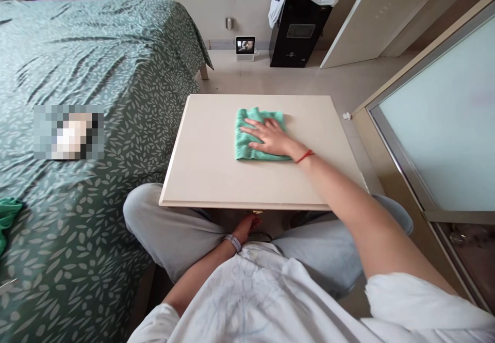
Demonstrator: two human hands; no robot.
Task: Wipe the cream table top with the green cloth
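Mint-green, roughly square fabric cloth (242,148) lies directly beneath our right hand (271,137), around the middle of the cream rectangular tabletop (207,152); that hand rests flat, fingers spread. Our left hand (248,226), below the near edge, is farther; its grip we cannot tell.

Green cloth (242,146), roughly square, slightly rumpled, flat on the cream tabletop (211,149)

You have two bare hands (270,136) (249,225), one square mint-green cloth (243,149), one rectangular cream surface (209,149), one red cord bracelet (305,156), one pale-strapped wristwatch (233,242) and one green leaf-print bed (127,100)
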